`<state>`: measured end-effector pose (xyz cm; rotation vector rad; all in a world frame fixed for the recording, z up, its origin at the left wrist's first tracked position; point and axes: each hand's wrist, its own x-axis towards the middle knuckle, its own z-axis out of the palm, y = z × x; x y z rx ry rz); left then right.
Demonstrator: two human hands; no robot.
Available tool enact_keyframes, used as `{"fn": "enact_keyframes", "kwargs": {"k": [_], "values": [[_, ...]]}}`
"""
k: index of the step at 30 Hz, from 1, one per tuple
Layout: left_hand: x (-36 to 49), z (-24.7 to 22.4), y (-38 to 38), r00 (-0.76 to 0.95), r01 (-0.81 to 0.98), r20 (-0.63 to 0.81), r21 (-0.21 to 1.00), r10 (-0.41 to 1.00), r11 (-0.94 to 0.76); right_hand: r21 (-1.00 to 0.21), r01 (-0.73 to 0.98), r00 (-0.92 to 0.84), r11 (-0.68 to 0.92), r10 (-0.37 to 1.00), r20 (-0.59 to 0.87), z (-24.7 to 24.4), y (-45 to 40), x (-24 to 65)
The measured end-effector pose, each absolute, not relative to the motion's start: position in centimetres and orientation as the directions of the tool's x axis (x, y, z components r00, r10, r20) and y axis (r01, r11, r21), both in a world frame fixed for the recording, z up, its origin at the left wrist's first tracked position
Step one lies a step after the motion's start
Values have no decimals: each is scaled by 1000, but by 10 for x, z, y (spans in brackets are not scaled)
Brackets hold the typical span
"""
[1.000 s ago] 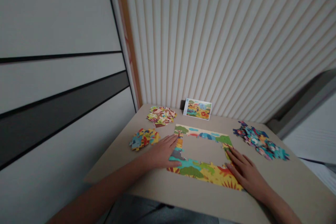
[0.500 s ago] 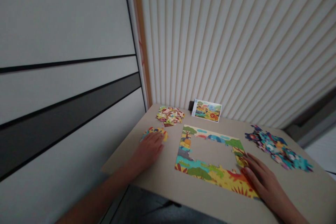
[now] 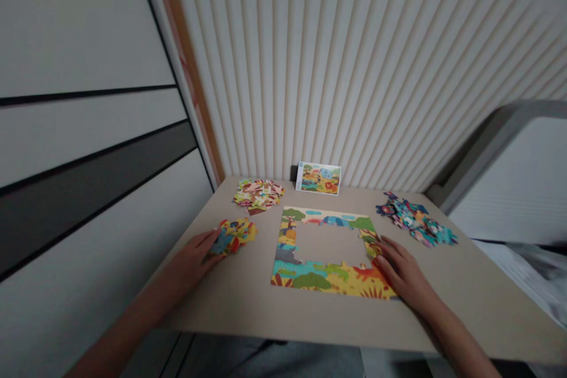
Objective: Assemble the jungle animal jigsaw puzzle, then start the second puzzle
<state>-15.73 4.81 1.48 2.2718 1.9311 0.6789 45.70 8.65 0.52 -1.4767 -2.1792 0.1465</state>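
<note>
My left hand [image 3: 191, 261] rests at the left edge of a small pile of yellow, blue and red puzzle pieces [image 3: 238, 233], fingers stretched out and apart, fingertips touching the pieces. An assembled puzzle border [image 3: 312, 281] with animals and trees lies flat in the middle, its inside showing bare table. On its right side lies my right hand [image 3: 406, 274], fingers extended and spread over the edge pieces, covering part of the lower right corner. Behind the border a picture card [image 3: 318, 178] of the animal scene leans upright.
The beige table [image 3: 248, 313] also bears a pink and green pile of pieces [image 3: 258, 194] at the back left and a teal and purple pile [image 3: 416, 220] at the right. A pleated blind [image 3: 283, 71] stands behind; a white panelled cabinet [image 3: 110, 207] borders the left.
My left hand has drawn back from on top of the yellow pile to its left edge, uncovering the pieces. My right hand stays on the border. The view has turned right.
</note>
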Motion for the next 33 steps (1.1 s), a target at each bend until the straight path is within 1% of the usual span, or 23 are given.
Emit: {"fn": "enact_keyframes", "kwargs": {"k": [2,4,7,9,12,14,18,23,26,27,28,29,31,32,33], "values": [[-156,17,48,96,904,305,373,948,-211,-360,843,-272,400,894,357,8,85,456],[-149,28,49,88,874,288,438,953,-213,-373,837,-251,400,887,388,14,84,453],[-121,55,54,117,764,168,615,979,-197,-429,797,-234,425,872,429,30,82,439],[-91,72,63,190,648,100,734,977,-202,-491,740,-247,459,865,436,43,84,422],[-40,86,87,364,437,79,866,928,-245,-574,645,-335,505,862,381,66,91,385],[-10,86,106,476,335,59,911,878,-243,-606,585,-417,539,841,346,79,99,358],[33,70,137,598,250,61,933,799,-258,-681,474,-516,558,803,299,86,117,315],[59,40,144,570,208,111,939,814,-274,-772,428,-505,470,833,227,59,123,297],[62,31,137,508,203,146,937,849,-283,-801,442,-468,404,865,179,45,121,304],[60,30,136,477,230,174,921,861,-314,-798,458,-443,391,879,176,43,122,309],[58,30,134,446,284,222,884,867,-372,-789,483,-410,380,894,180,41,123,315],[54,31,133,423,361,283,819,861,-446,-774,514,-371,370,909,188,41,126,321],[47,33,133,433,521,402,619,807,-587,-741,578,-286,342,935,209,40,133,336],[45,34,133,458,571,436,524,774,-633,-727,607,-247,321,946,211,39,138,342],[43,34,133,488,593,445,462,751,-659,-713,635,-215,297,955,206,39,142,348]]}}
